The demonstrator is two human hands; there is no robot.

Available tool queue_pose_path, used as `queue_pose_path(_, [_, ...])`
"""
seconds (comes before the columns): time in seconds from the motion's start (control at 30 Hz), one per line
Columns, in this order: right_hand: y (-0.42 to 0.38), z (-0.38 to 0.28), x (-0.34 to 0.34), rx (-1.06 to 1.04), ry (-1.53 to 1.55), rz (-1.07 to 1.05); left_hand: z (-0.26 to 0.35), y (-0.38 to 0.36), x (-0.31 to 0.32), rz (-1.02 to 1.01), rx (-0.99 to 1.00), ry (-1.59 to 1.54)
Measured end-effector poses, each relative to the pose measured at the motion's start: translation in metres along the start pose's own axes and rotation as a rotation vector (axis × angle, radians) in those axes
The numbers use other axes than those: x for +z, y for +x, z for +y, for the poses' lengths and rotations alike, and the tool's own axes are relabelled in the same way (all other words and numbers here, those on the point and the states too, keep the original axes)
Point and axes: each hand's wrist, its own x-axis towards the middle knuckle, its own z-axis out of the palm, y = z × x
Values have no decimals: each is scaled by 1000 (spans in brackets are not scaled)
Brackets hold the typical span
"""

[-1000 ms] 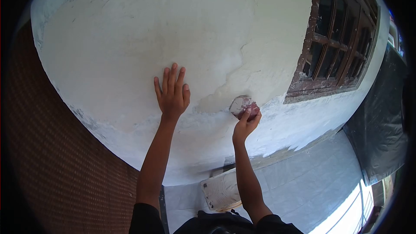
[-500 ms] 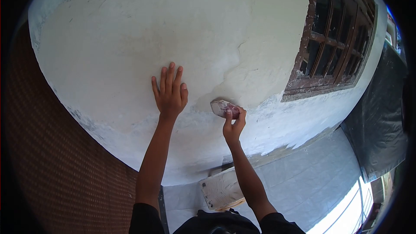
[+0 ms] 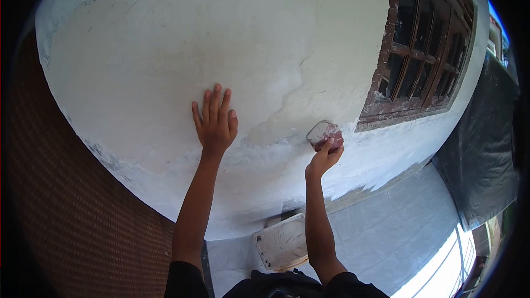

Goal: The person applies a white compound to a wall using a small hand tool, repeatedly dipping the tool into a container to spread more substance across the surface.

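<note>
My left hand [image 3: 216, 129] lies flat on the pale wall [image 3: 149, 66], fingers spread and holding nothing. To its right, my right hand [image 3: 324, 161] grips a flat, dark red putty scraper [image 3: 327, 131] with a pale, angular front part, smeared with white. Thumb and fingers close around its lower right side. The scraper's face is against or very near the wall, just beside a rough, cracked edge of the coating. Whitish, uneven patches run across the wall below both hands.
A brown framed window [image 3: 422, 49] with dark panes is at upper right. Below my right forearm sits a white, smeared rectangular container [image 3: 280, 243] on the grey floor covering [image 3: 381, 232]. Black sheeting [image 3: 488, 149] hangs at right. A brown woven-looking surface [image 3: 83, 204] fills the lower left.
My right hand has carried the scraper to the right along the wall, toward the window's lower corner, and its angle has turned. My left hand stays in place.
</note>
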Motion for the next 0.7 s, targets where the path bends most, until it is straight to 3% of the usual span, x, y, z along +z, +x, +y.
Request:
queue_pose_path(0.07, [-1,0,-4,-34,46,-40,-1,1,0,-2,-2,4])
queue_pose_path(0.17, [-15,15,-4,-287,-118,-343,1,0,0,-5,2,7])
queue_pose_path(0.2, [-14,17,-7,-266,-124,-479,0,0,1,-1,3,-1])
queue_pose_path(0.27, [-1,17,-4,-323,-227,-319,-1,0,1,7,8,-6])
queue_pose_path(0.37, [23,-5,-9,-49,25,30,-1,0,0,-1,7,14])
queue_pose_path(0.4, [30,-8,-14,-73,44,54,-1,0,0,-4,4,12])
queue_pose_path(0.6, [28,-5,0,-229,-42,-314,0,0,0,-10,1,6])
queue_pose_path(0.67, [31,-11,4,-307,-244,-318,0,0,0,-12,3,3])
queue_pose_path(0.7, [38,-4,-1,-277,-213,-214,0,0,0,-11,6,3])
